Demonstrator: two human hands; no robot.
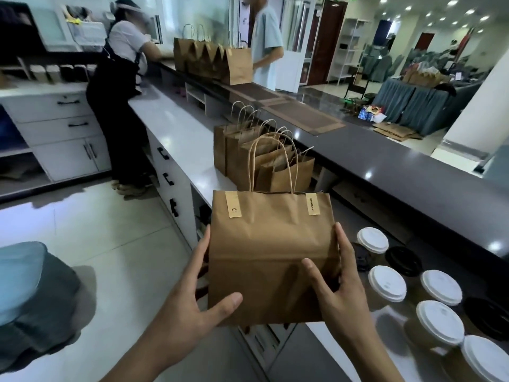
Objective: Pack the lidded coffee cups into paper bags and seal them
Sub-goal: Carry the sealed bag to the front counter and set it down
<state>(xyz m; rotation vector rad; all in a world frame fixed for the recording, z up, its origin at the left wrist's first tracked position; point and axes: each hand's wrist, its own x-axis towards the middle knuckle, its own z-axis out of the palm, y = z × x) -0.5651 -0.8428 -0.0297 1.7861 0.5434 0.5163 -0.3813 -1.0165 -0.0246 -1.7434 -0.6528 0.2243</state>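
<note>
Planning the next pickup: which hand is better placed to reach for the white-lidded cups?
Right. The right hand is on the bag's side nearest the white-lidded cups; the left hand is across the bag from them.

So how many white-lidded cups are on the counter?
5, all right of the bag: one far, two in the middle, one nearer, one at the frame's corner. More may sit out of frame.

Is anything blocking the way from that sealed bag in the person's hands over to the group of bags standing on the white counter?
Nothing visible does. Both hands, left and right, hold the sealed bag in the air, and the space toward the standing bags looks open.
</note>
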